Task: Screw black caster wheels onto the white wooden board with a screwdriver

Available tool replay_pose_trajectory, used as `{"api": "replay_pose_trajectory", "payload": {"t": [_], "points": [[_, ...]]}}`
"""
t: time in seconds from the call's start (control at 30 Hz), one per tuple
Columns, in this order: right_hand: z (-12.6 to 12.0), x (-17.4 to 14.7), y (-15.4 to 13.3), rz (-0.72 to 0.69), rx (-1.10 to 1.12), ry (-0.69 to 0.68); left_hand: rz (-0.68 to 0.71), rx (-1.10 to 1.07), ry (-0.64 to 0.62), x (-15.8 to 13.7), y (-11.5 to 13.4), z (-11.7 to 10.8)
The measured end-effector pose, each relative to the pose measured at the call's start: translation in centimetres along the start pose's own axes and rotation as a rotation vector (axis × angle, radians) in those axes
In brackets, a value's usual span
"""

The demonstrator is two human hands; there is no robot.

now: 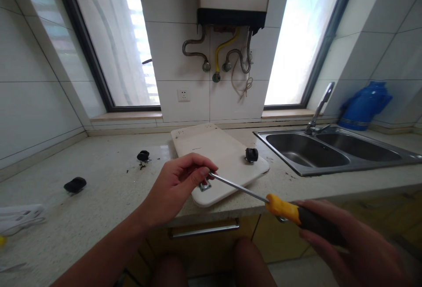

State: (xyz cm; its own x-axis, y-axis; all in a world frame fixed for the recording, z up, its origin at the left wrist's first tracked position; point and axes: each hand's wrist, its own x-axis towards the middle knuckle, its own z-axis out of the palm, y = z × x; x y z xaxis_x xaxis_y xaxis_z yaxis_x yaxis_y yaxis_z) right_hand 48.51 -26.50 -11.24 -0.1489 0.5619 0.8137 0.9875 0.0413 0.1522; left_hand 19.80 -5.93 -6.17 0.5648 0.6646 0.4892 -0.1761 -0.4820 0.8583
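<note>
My right hand [346, 234] wraps around the dark grip of a yellow and black screwdriver [283, 208], slightly blurred. Its metal shaft slants up and left to my left hand [178, 186], where thumb and fingers pinch at the tip. Whether a small screw sits there too is hidden. Below those fingertips, a metal mounting plate [205, 186] lies on the near corner of a white rounded board [224, 146]; what it carries is mostly covered by my hand. A black caster wheel [251, 155] stands on the board's right corner.
Two more black casters, one nearer [75, 185] and one farther [143, 155], lie on the counter at left, with small dark bits by the farther one. A white power strip [21, 216] is at the left edge. A double sink [306, 150] and blue jug [365, 106] are on the right.
</note>
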Motion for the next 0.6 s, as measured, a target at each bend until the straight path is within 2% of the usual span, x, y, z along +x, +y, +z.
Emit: {"api": "replay_pose_trajectory", "payload": {"t": [0.17,0.4,0.6], "points": [[-0.3,0.2,0.0,0.005,0.009,0.012,0.008,-0.040,-0.013,-0.1,-0.1,-0.1],[0.1,-1.0,0.8,0.016,0.040,-0.016,0.006,-0.042,-0.011,-0.1,0.1,0.0],[0.7,-3.0,1.3,0.100,0.050,-0.023,0.074,0.090,0.007,-0.3,0.0,-0.2]]}}
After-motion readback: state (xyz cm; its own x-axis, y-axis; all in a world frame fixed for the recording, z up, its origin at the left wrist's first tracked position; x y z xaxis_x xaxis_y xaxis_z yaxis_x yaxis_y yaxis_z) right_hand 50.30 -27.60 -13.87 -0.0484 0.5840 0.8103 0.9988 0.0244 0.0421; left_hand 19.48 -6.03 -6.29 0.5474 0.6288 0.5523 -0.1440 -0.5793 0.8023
